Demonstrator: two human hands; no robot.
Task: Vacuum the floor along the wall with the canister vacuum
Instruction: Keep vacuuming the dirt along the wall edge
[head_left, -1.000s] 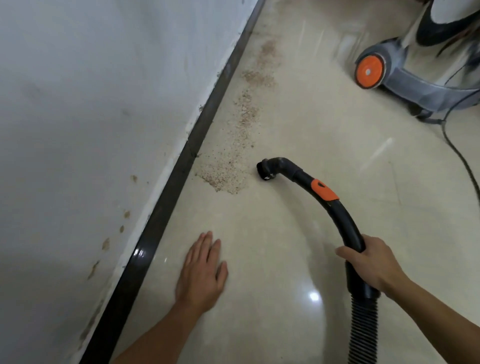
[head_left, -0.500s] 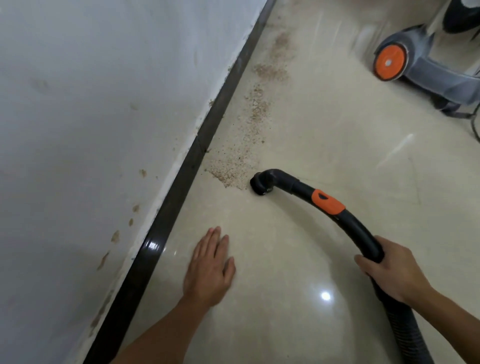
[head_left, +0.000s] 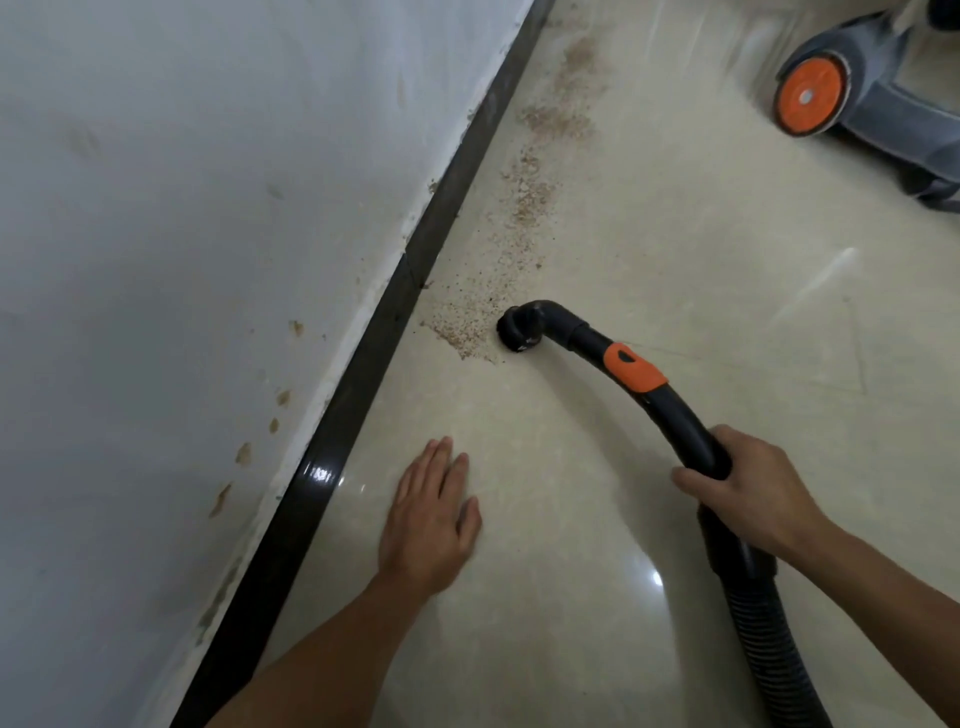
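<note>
Black nozzle (head_left: 519, 332) at the grit's (head_left: 460, 327) edge.
Right grip (head_left: 753, 488) clasps the wand (head_left: 693, 434); left grip (head_left: 426, 525) flat, released, on the floor (head_left: 675, 234).

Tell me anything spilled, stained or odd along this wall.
A trail of brown grit lies spilled on the floor beside the black baseboard, stretching away from the nozzle of the hose in the right hand. Brown splotches also stain the white wall low down.

The black hose handle (head_left: 685, 426), orange-collared, rests its mouth on the beige floor (head_left: 675, 234) at the debris trail (head_left: 524, 202) along the wall (head_left: 208, 208); the grey canister vacuum (head_left: 883, 109) stands well apart.
</note>
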